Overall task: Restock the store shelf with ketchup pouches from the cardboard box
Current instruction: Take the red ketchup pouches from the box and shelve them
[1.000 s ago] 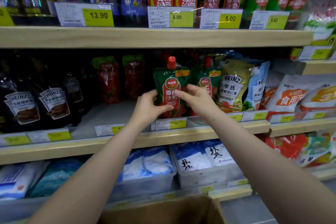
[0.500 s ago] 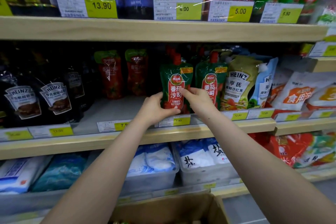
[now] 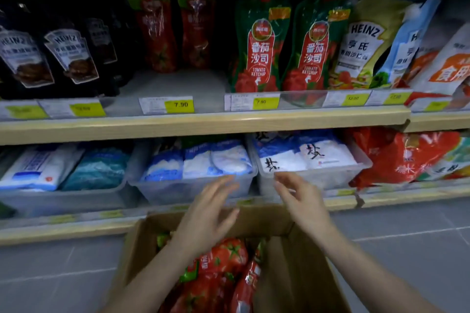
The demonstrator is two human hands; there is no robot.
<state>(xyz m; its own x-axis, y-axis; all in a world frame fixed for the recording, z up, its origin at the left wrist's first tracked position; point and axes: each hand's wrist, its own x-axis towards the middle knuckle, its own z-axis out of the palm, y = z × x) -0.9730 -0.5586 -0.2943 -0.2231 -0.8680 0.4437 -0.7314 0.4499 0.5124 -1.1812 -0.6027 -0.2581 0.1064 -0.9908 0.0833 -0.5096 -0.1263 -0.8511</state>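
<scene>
ketchup pouches (image 3: 223,277) fill the cardboard box (image 3: 287,274), partly hidden beneath blurred, empty left hand (image 3: 208,213) and right hand (image 3: 300,201), fingers loose.

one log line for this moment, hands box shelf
left hand: open, empty | right hand: open, empty | cardboard box: pouches inside | ketchup pouches: upright on shelf

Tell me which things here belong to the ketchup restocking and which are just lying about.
Job: cardboard box, red pouches in it, ketchup pouches on the shelf, left hand, right hand.
Lying about: Heinz dark sauce pouches, salt bags, Heinz salad dressing.
</scene>
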